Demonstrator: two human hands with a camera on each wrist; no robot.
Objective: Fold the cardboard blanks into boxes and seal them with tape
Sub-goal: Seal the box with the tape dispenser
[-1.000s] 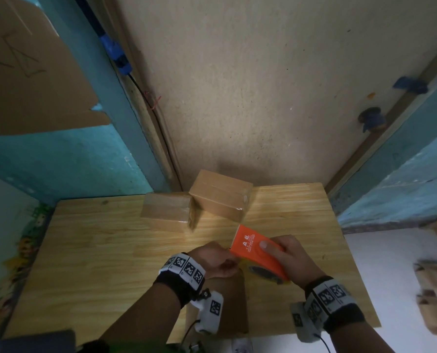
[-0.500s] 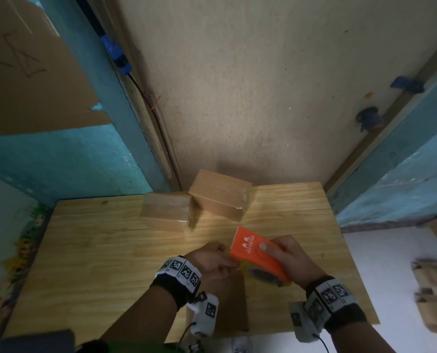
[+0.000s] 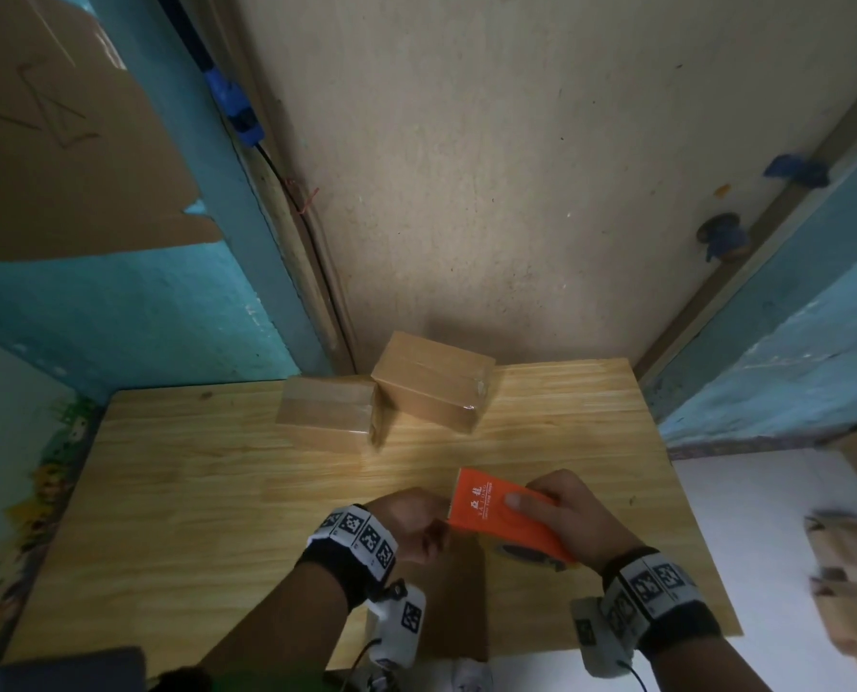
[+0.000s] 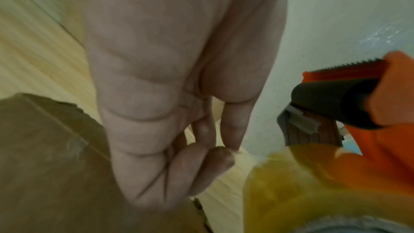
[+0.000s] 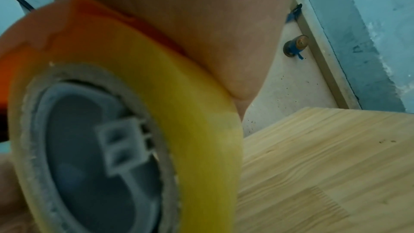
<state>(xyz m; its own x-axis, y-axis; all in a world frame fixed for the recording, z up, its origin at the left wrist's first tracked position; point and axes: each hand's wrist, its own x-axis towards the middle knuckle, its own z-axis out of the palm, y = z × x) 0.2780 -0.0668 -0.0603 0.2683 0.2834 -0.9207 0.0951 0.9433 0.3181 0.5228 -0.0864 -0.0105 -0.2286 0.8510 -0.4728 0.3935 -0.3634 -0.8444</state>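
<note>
1. Since the earlier frames the orange plastic tape dispenser (image 3: pixel 504 511) has barely shifted; the left hand (image 3: pixel 411 524) has stayed at its front edge.
2. The right hand (image 3: pixel 566 516) grips the dispenser, thumb on top, yellowish tape roll (image 5: pixel 179 104) beneath.
3. The left fingers (image 4: pixel 215 159) pinch together near the blade; whether they hold the tape end I cannot tell.
4. A brown cardboard box (image 3: pixel 446 591) lies under the hands at the near edge of the wooden desk (image 3: pixel 192 491); two sealed cardboard boxes (image 3: pixel 381 397) sit far.
5. The cardboard looks light, stiff; steady it by its edges.
</note>
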